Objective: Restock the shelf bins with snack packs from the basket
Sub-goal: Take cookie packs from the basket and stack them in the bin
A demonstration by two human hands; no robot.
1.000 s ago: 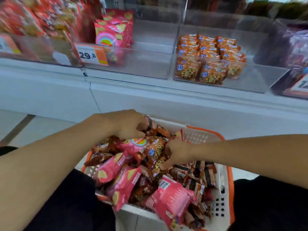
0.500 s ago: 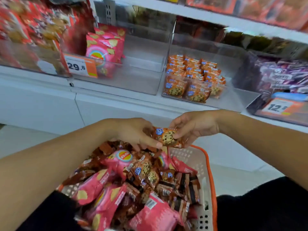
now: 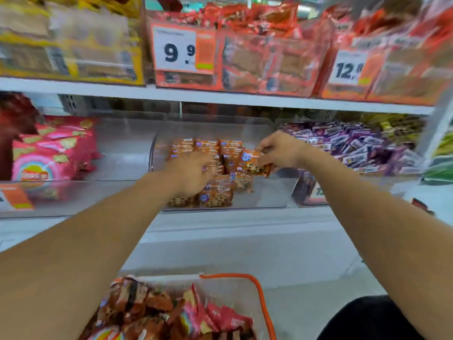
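Note:
Both arms reach up into the clear middle bin (image 3: 267, 192) on the lower shelf, where several orange cookie packs (image 3: 215, 195) stand in rows. My right hand (image 3: 278, 149) pinches an orange cookie pack (image 3: 252, 163) over the bin's right side. My left hand (image 3: 193, 173) lies on the packs in the bin, fingers bent; the blur hides whether it holds one. The white basket with orange rim (image 3: 257, 290) sits low in front, piled with pink and brown snack packs (image 3: 171, 312).
Pink snack bags (image 3: 51, 153) fill the bin to the left, purple packs (image 3: 355, 146) the bin to the right. An upper shelf (image 3: 220, 96) carries red and yellow packs with price tags (image 3: 182, 49). My dark-clothed knee (image 3: 367, 320) is at bottom right.
Both hands rose from the basket to the shelf bin, the right one carrying the cookie pack. The view tilted upward, so the basket dropped to the bottom edge.

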